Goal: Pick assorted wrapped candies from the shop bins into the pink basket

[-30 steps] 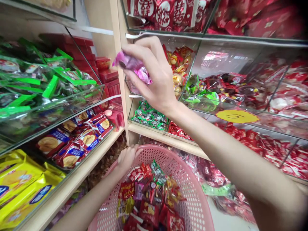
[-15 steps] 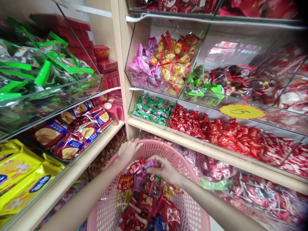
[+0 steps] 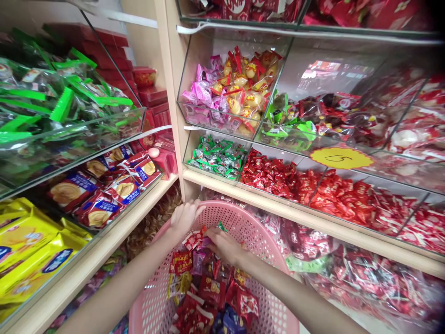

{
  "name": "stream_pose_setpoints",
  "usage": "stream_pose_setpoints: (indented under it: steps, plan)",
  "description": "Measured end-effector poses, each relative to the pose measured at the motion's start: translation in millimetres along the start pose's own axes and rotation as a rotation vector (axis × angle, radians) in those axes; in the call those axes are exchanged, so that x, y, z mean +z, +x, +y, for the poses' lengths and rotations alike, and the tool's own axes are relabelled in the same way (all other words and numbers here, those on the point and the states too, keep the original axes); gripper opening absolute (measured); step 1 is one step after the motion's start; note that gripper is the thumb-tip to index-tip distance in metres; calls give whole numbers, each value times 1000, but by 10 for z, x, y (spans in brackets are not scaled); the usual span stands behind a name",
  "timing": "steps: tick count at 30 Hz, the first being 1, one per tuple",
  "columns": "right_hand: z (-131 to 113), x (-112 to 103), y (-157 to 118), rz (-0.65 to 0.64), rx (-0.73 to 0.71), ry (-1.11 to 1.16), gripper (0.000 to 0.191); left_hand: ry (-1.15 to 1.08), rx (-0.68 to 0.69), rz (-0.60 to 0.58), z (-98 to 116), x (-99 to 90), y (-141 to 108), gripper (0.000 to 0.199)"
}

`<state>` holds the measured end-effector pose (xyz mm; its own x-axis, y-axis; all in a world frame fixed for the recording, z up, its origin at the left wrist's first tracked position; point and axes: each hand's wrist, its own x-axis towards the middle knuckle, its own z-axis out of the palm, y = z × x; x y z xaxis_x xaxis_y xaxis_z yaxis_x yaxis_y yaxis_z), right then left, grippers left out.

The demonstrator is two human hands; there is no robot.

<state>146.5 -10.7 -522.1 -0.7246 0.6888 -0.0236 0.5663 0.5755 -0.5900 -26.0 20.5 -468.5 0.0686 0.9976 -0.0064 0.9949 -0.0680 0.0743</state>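
My left hand [image 3: 185, 217] is closed around the far left rim of a pink perforated plastic basket [image 3: 236, 218]. Inside it lies a mixed heap of wrapped sweets, among them red packets [image 3: 212, 291], a yellow packet [image 3: 179, 284] and dark blue packets [image 3: 231, 320]. My right hand [image 3: 224, 246] reaches into the basket, back upward, its fingers curled down over a purple-wrapped candy [image 3: 206, 241] that is mostly hidden. Beside those fingertips sits a red-and-white wrapped sweet [image 3: 193, 240]. A small green wrapper [image 3: 221, 226] shows just behind the hand.
Wooden shelving [image 3: 222, 185] with clear bins of sweets meets in a corner around the basket. Green-wrapped candies [image 3: 217, 155] and red candies [image 3: 269, 174] fill the low bins. A yellow price tag [image 3: 341, 157] hangs at right. Yellow packs [image 3: 31, 246] stand at left.
My right hand has moved left and slightly down, its fingers now covering most of the purple-wrapped candy that showed between them before. My left hand stays on the rim.
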Motion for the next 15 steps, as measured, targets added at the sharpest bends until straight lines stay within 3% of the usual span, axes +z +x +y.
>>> stream_pose_setpoints:
  steps: [8,15]
  plan:
    - [-30,60,19,-126,-8,-37,14,-7,-9,13,-49,27,-54,45]
    - [59,213,115,-134,45,191,17,-21,-15,24,-28,23,-57,44]
